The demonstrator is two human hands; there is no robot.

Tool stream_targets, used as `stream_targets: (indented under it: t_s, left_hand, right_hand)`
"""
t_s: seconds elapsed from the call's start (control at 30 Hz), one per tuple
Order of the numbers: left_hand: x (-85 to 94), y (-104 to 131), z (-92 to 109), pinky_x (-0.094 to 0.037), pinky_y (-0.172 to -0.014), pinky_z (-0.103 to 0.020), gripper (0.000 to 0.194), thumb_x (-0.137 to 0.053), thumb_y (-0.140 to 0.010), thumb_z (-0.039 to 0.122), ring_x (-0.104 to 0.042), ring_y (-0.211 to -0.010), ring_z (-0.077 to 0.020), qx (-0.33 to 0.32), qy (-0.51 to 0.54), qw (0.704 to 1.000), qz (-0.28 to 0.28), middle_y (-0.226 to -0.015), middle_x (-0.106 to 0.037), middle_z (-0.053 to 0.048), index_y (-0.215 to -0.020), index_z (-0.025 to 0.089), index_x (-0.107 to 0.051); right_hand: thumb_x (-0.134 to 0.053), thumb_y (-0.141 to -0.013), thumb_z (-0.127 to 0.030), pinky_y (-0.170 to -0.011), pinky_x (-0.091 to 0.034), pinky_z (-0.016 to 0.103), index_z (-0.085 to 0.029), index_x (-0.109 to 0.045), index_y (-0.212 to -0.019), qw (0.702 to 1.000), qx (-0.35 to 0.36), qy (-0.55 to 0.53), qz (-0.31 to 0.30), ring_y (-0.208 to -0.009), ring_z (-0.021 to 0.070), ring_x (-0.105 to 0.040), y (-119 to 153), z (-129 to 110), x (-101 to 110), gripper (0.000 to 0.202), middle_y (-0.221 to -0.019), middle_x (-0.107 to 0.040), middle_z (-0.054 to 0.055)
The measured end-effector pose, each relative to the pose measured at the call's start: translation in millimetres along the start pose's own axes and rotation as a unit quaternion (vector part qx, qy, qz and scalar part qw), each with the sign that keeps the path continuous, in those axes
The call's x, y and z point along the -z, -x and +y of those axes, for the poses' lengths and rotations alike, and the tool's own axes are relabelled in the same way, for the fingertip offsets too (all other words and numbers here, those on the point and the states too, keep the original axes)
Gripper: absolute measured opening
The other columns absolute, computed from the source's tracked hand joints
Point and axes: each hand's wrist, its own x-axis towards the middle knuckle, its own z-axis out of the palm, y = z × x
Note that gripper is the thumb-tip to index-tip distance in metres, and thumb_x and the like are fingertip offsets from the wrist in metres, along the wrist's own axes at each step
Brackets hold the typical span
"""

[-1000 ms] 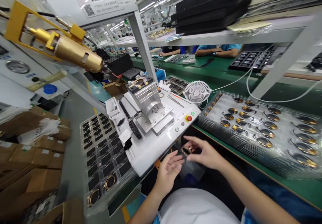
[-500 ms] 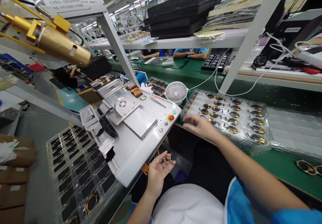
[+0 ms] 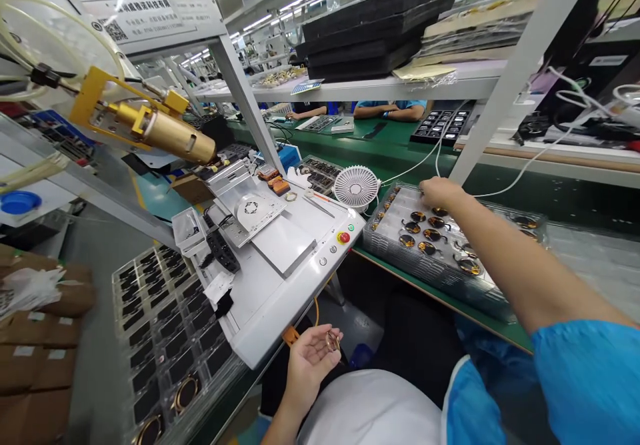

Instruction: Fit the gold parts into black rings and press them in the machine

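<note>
My left hand (image 3: 311, 358) is closed on a small gold ring-shaped piece (image 3: 332, 341), held low in front of my torso. My right hand (image 3: 440, 193) reaches over the far edge of a clear plastic tray (image 3: 400, 195). Its fingers are bent down at the tray, and whatever they hold, if anything, is hidden. Round amber-and-black pieces with curved dark stems, one of them (image 3: 427, 248) near the front edge, lie in rows in this tray. More clear trays are stacked under it.
A white machine (image 3: 265, 311) with a metal fixture (image 3: 250, 208) and a red button (image 3: 343, 237) stands centre-left. Above it hangs a gold cylinder (image 3: 180, 137). A white fan (image 3: 356, 187) sits beside the tray. Trays of black pieces (image 3: 175, 338) lie lower left. Another person's arms (image 3: 390, 110) rest across the bench.
My right hand has moved forward and right, from the tray's near left corner to its far edge. My left hand still holds the gold piece. The view has shifted slightly left.
</note>
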Motion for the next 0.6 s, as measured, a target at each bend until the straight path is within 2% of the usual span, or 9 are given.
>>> stream_targets:
  t_s: [0.07,0.13,0.2,0.27,0.37,0.43,0.47,0.53,0.6]
  left_hand:
    - [-0.5,-3.0,2.3,-0.058,-0.099,-0.046,0.051,-0.097,-0.06,0.037,-0.077,-0.104,-0.0327,0.004,0.013,1.0,-0.009,-0.105,-0.08,-0.015,-0.103,0.018,-0.077]
    - [-0.7,-8.6,6.8,-0.058,-0.1,-0.045,0.05,-0.097,-0.062,0.034,-0.076,-0.105,-0.0314,0.003,0.024,0.999,-0.028,-0.106,-0.08,-0.014,-0.105,0.019,-0.077]
    - [-2.3,-15.7,14.2,-0.059,-0.098,-0.043,0.05,-0.096,-0.064,0.029,-0.076,-0.105,-0.03,0.007,0.029,0.997,-0.065,-0.111,-0.079,-0.014,-0.109,0.02,-0.077]
    - [-7.0,-22.9,24.0,-0.06,-0.093,-0.042,0.057,-0.097,-0.063,0.025,-0.076,-0.103,-0.0287,0.004,0.031,0.992,-0.124,-0.127,-0.073,-0.015,-0.116,0.023,-0.076]
    - [-18.1,-31.1,39.0,-0.063,-0.086,-0.041,0.075,-0.099,-0.057,0.019,-0.076,-0.1,-0.0283,-0.025,0.027,0.973,-0.227,-0.16,-0.045,-0.016,-0.126,0.031,-0.073]
    - [-24.6,-33.7,46.2,-0.065,-0.083,-0.041,0.087,-0.1,-0.053,0.019,-0.076,-0.103,-0.0305,-0.038,0.025,0.963,-0.267,-0.168,-0.029,-0.014,-0.132,0.034,-0.069]
    - [-26.5,-33.9,48.7,-0.065,-0.083,-0.041,0.09,-0.101,-0.052,0.02,-0.076,-0.104,-0.0316,-0.038,0.025,0.96,-0.275,-0.169,-0.026,-0.014,-0.135,0.035,-0.068]
    - [-27.0,-32.8,52.3,-0.065,-0.086,-0.043,0.09,-0.101,-0.053,0.022,-0.076,-0.105,-0.0329,-0.035,0.023,0.962,-0.271,-0.167,-0.028,-0.015,-0.136,0.034,-0.067]
    - [-23.5,-30.7,54.9,-0.064,-0.089,-0.044,0.086,-0.1,-0.055,0.021,-0.076,-0.105,-0.0329,-0.024,0.009,0.964,-0.263,-0.166,-0.031,-0.015,-0.134,0.032,-0.068]
  right_hand:
    - [-0.082,-0.076,-0.023,-0.079,-0.051,0.029,-0.022,-0.053,-0.058,0.998,-0.051,0.033,0.008,-0.072,0.0168,-0.067,10.6,1.1,2.8,0.034,-0.051,-0.053,-0.001]
    - [-0.08,-0.076,-0.022,-0.071,-0.053,0.031,-0.021,-0.063,-0.076,0.997,-0.068,0.033,0.01,-0.06,0.0158,-0.063,35.7,-3.7,-4.4,0.017,-0.052,-0.052,-0.003]
    - [-0.081,-0.075,-0.029,-0.061,-0.056,0.032,-0.02,-0.065,-0.106,0.997,-0.069,-0.017,-0.021,-0.053,0.0157,-0.061,76.3,-15.8,-24.8,0.036,-0.064,-0.061,-0.003]
    - [-0.083,-0.076,-0.036,-0.058,-0.06,0.036,-0.024,-0.057,-0.129,0.979,-0.068,-0.166,-0.097,-0.058,0.0182,-0.066,127.2,-33.4,-55.0,0.06,-0.078,-0.063,-0.002]
    - [-0.081,-0.082,-0.042,-0.06,-0.063,0.037,-0.027,-0.053,-0.132,0.934,-0.086,-0.293,-0.187,-0.063,0.0174,-0.067,199.8,-61.2,-101.9,0.058,-0.087,-0.062,0.0]
    - [-0.079,-0.086,-0.043,-0.061,-0.064,0.035,-0.027,-0.052,-0.132,0.913,-0.108,-0.334,-0.206,-0.064,0.0162,-0.067,232.3,-73.8,-125.0,0.055,-0.09,-0.062,0.001]
    - [-0.078,-0.087,-0.042,-0.061,-0.063,0.034,-0.027,-0.052,-0.132,0.908,-0.117,-0.344,-0.208,-0.064,0.0159,-0.068,242.5,-77.4,-133.0,0.054,-0.091,-0.062,0.001]
    - [-0.074,-0.09,-0.041,-0.061,-0.063,0.033,-0.026,-0.053,-0.132,0.913,-0.112,-0.335,-0.202,-0.065,0.0156,-0.067,252.0,-80.1,-141.4,0.049,-0.091,-0.06,0.001]
    - [-0.071,-0.093,-0.036,-0.066,-0.062,0.033,-0.026,-0.056,-0.134,0.941,-0.057,-0.274,-0.19,-0.074,0.0174,-0.068,251.7,-79.2,-141.5,0.045,-0.092,-0.06,0.002]
